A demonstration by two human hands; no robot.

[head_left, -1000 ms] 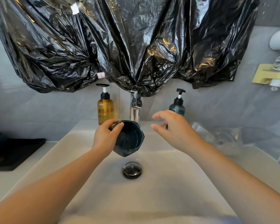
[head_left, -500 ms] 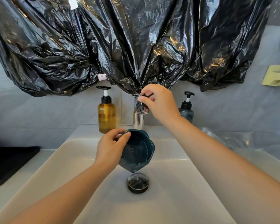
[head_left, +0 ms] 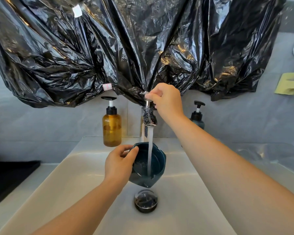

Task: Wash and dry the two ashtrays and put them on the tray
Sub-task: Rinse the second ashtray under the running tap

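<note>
My left hand (head_left: 120,162) grips a dark teal ashtray (head_left: 153,168) by its left rim, tilted toward me over the white sink (head_left: 78,180). A stream of water (head_left: 150,150) falls from the chrome tap (head_left: 148,121) into the ashtray's bowl. My right hand (head_left: 166,99) pinches the tap's handle (head_left: 147,95) at the top. A black tray (head_left: 8,178) lies on the counter at the far left. Only one ashtray is in view.
An amber pump bottle (head_left: 112,126) stands left of the tap and a dark teal pump bottle (head_left: 198,119) right of it. Black plastic sheeting (head_left: 126,44) hangs over the wall above. The drain (head_left: 146,200) sits below the ashtray. Crumpled clear plastic (head_left: 261,153) lies on the right counter.
My right hand rose from above the sink to the tap handle and took hold of it. Water now runs into the ashtray, which stays in my left hand.
</note>
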